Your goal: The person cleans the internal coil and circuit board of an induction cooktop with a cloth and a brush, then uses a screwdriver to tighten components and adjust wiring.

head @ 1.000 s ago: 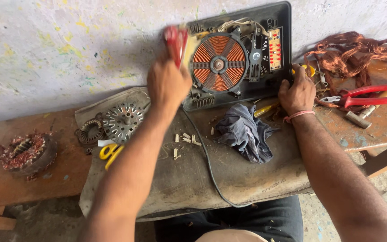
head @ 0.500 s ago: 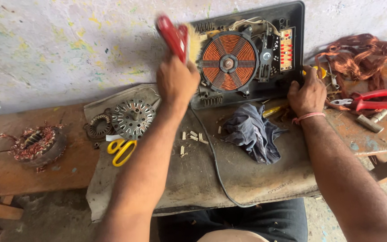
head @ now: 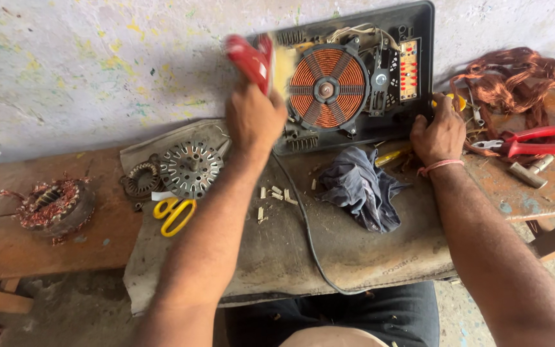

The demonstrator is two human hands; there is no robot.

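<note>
Your left hand [head: 253, 119] is gripping a blurred red-handled brush [head: 252, 59], fingers clamped, at the opened black induction cooker's [head: 354, 77] left edge; your right hand [head: 438, 132] is steadying its lower right edge, fingers curled, on the bench [head: 85, 238]

red-handled brush [head: 255, 59]: raised, blurred | opened induction cooker [head: 354, 74]: tilted against wall, copper coil exposed

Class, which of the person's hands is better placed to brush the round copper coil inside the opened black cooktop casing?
Left hand: it grips the red-handled brush beside the copper coil; right hand steadies the casing.
</note>
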